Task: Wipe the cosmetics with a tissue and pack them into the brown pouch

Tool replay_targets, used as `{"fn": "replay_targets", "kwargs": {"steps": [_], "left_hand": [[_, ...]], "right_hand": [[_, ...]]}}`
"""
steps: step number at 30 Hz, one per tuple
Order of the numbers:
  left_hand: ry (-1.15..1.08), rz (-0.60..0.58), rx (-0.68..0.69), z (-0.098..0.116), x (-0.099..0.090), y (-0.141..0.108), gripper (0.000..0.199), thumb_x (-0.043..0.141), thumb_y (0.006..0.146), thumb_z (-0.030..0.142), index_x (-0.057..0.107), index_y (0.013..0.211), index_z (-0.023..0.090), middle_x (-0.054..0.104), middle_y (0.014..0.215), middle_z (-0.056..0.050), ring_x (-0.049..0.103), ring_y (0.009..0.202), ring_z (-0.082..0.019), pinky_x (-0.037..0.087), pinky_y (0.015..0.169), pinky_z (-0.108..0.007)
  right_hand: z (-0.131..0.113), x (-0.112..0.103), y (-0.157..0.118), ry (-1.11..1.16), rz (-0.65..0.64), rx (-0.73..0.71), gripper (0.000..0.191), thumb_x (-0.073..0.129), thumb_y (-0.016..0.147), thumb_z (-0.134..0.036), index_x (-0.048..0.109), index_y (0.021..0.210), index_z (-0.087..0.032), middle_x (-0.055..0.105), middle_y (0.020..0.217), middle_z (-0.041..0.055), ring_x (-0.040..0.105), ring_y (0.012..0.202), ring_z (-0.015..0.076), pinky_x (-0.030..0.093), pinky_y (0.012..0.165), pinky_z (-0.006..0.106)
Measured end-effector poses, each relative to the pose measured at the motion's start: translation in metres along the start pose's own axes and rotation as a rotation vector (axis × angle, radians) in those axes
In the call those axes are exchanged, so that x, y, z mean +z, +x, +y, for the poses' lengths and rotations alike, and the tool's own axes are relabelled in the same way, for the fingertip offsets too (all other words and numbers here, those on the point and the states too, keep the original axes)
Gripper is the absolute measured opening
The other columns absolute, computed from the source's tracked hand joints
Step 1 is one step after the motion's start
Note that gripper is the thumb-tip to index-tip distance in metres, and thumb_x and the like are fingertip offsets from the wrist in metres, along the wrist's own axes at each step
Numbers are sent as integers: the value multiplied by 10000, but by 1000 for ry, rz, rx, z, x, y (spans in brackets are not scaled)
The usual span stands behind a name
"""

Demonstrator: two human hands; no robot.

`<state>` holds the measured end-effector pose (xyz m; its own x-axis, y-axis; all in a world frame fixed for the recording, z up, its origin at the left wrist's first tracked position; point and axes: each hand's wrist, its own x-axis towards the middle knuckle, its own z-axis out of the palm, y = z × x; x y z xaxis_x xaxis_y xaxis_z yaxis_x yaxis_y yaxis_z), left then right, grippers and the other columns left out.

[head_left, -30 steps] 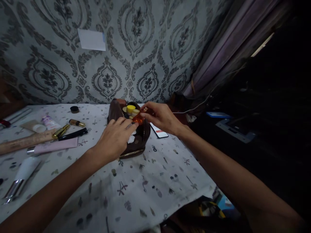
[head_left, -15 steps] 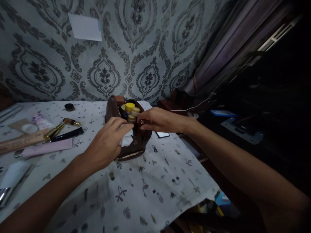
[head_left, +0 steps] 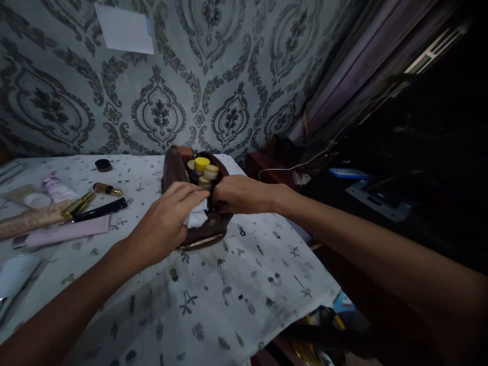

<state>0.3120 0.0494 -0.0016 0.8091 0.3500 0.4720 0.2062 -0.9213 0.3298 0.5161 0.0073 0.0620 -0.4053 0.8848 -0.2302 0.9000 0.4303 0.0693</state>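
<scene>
An open dark brown bag [head_left: 173, 170] with a gold zipper stands on the patterned tablecloth. Inside it are several small jars, one with a yellow lid [head_left: 202, 163]. My left hand [head_left: 163, 221] is closed on a crumpled white tissue [head_left: 197, 215] at the bag's near left side. My right hand [head_left: 242, 194] reaches into the right side of the bag, fingers bent down; the fingertips and anything between them are hidden inside.
Tubes and bottles lie at the left, among them a pink tube [head_left: 68, 232], a black tube [head_left: 99, 210] and a white tube [head_left: 18, 274]. A round black lid [head_left: 103, 165] sits behind them. A white cable [head_left: 293, 169] runs at the right.
My right hand has gone deeper into the bag, its fingers now less visible. The left hand keeps its hold on the tissue. The view has shifted slightly.
</scene>
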Motion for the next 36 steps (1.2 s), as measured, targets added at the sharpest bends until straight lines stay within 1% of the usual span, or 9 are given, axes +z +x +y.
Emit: {"fn": "replay_targets", "kwargs": {"steps": [2, 5, 11, 15, 19, 22, 27, 33, 36], "left_hand": [[-4, 2, -3, 0, 0, 0, 739, 401, 640, -36, 559, 1335, 162, 618, 1343, -105, 493, 1295, -281, 475, 1065, -492], [-30, 16, -14, -1, -1, 1, 740, 401, 633, -36, 563, 1326, 168, 630, 1341, -94, 504, 1295, -266, 464, 1083, -476], [-88, 29, -51, -3, 0, 1, 747, 411, 617, -24, 570, 1317, 179, 622, 1359, -86, 509, 1310, -244, 456, 1102, -438], [-93, 20, -47, -2, 1, 2, 757, 413, 604, -27, 579, 1317, 165, 620, 1365, -88, 504, 1320, -248, 447, 1117, -449], [-77, 11, -62, -3, 1, 2, 748, 422, 627, -33, 580, 1327, 178, 612, 1379, -83, 505, 1323, -256, 457, 1113, -461], [-89, 13, -23, -6, 1, 0, 774, 416, 614, -47, 577, 1340, 168, 600, 1399, -90, 489, 1347, -251, 443, 1134, -459], [-100, 27, 36, -6, 3, -1, 820, 406, 588, -55, 567, 1362, 166, 579, 1423, -94, 463, 1365, -251, 435, 1140, -469], [4, -2, -17, 3, 6, 2, 790, 417, 628, -43, 554, 1385, 133, 597, 1316, -137, 509, 1251, -289, 512, 1010, -461], [42, -27, -3, 5, 3, 3, 771, 411, 650, -43, 541, 1393, 118, 603, 1323, -139, 513, 1249, -289, 511, 1001, -445]], "right_hand": [[-8, -3, 2, -44, -33, 65, 114, 658, 816, -90, 753, 854, -139, 725, 811, 93, 637, 727, 194, 393, 614, 284], [-15, -4, 5, -71, -54, 140, 165, 638, 815, -83, 750, 926, -130, 739, 863, 120, 674, 781, 220, 427, 642, 292], [-13, 1, 2, -30, -40, 298, 208, 625, 847, -158, 732, 1026, -157, 752, 951, 119, 690, 907, 245, 460, 684, 293], [-15, 0, 4, -25, -66, 329, 244, 617, 865, -179, 713, 1085, -139, 753, 1006, 140, 698, 965, 270, 486, 708, 303], [-22, -5, 9, -65, -161, 330, 329, 590, 869, -155, 674, 1184, -111, 732, 1119, 184, 692, 1063, 299, 522, 776, 324], [-26, -9, 9, -108, -203, 312, 340, 547, 890, -149, 661, 1205, -94, 720, 1151, 207, 686, 1097, 315, 530, 803, 345], [-22, -7, 2, -74, -141, 327, 306, 533, 906, -209, 686, 1148, -102, 734, 1107, 193, 690, 1074, 312, 520, 787, 338], [-18, -1, -4, -34, -71, 373, 280, 509, 912, -183, 701, 1107, -124, 731, 1111, 172, 692, 1022, 274, 480, 747, 305], [-14, -6, -6, -16, 30, 415, 262, 507, 944, -244, 709, 1082, -151, 732, 1083, 149, 684, 986, 251, 446, 732, 290]]}}
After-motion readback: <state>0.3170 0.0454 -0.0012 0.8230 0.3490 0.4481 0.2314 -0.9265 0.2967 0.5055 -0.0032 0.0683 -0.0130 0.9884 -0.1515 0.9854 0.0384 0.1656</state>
